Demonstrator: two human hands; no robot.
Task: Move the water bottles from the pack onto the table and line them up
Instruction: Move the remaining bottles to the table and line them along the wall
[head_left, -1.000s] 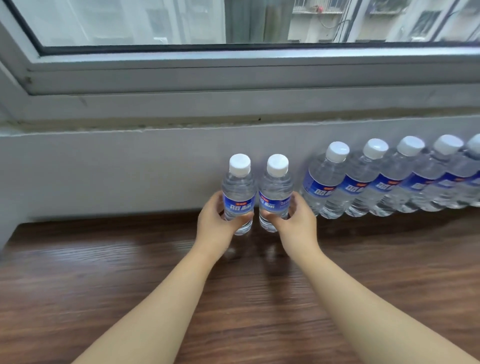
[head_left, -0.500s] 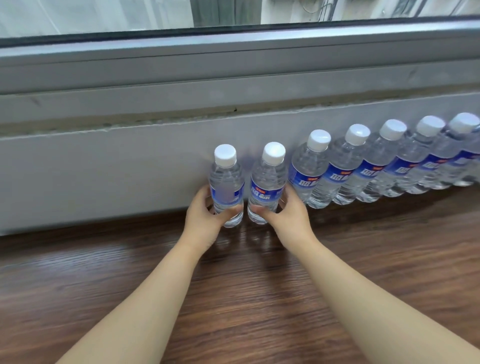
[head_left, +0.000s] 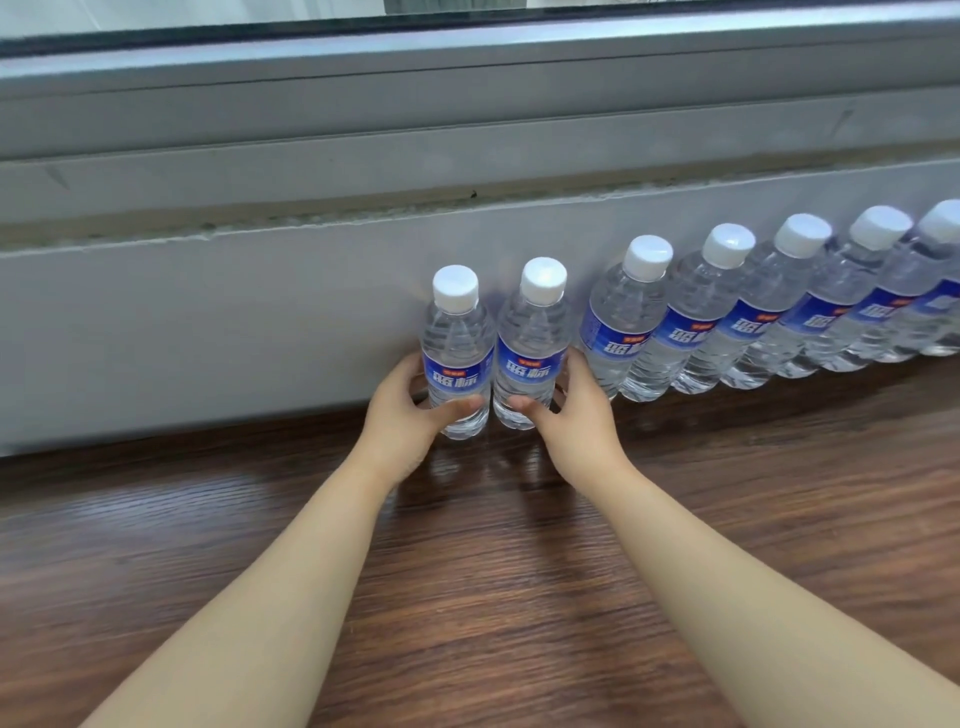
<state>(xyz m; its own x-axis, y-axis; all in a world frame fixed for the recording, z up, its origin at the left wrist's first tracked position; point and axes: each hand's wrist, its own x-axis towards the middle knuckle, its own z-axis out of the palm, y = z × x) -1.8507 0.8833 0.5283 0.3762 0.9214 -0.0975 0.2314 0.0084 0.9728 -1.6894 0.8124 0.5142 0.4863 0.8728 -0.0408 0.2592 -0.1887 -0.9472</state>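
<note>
Here, the grey wall ledge (head_left: 208, 322) under the window frame (head_left: 467, 104) serves as the landmark: smooth painted face, rough crumbly seam along its top edge, and a dark wood-grain table (head_left: 493, 597) with a slight sheen running along its foot. Farthest left along the ledge, the left hand (head_left: 402, 421) is wrapped around the lower body of the left bottle (head_left: 457, 353), thumb across the front below the blue label, fingers curled behind. This bottle is clear ribbed plastic, cylindrical with a tapered shoulder and a ridged white cap, full of clear water, upright just in front of the ledge with its base at the table. Just beside it, nearly touching, the right bottle (head_left: 532, 348) is the same kind, also full and upright, gripped low by the right hand (head_left: 576, 421) with the thumb in front. Further right along the ledge stands the lined-up row (head_left: 753, 312) of five matching bottles, each touching the next, white-capped, blue-labelled and filled with water, their backs close to the ledge face; the last is cut off by the picture's edge, and a small gap separates the row from the right bottle
</note>
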